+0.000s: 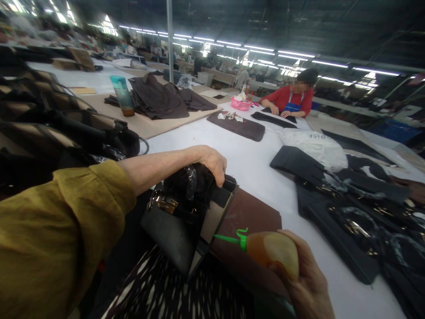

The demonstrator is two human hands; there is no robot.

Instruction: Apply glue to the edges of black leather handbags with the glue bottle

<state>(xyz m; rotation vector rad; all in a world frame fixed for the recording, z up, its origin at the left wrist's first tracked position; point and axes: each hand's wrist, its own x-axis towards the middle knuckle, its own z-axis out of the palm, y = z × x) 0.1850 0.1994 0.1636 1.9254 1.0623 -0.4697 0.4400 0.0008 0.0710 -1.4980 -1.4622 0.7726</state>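
The left hand [214,164] bends over the upper edge of the black bag [175,239], its fingertips hidden, so I cannot tell whether they pinch the edge or only rest on it. The right hand [307,270] is wrapped around a squeeze bottle [274,252] just right of the black bag; some fingers are out of sight beneath the bottle, and the wrist is cut off by the lower border. The bottle's green nozzle [229,239] points at the bag's side edge, but whether the tip touches cannot be made out. The black bag itself lies directly below the left hand, tilted, its gold clasp [168,205] facing up and its far top partly covered by the hand and forearm. Below the bag is a patterned cloth [149,283], cut off at the bottom; to its right, a brown sheet [255,212] lies partly behind the bottle. Farther right of the bag, dark bags [338,239] overlap so closely that they are hard to separate. Beyond the bag lie a brown folded piece [239,128] and a pink basket [241,104], near a person in red sleeves [308,102]. Left of the bag, a dark heap [66,137] is blurred.
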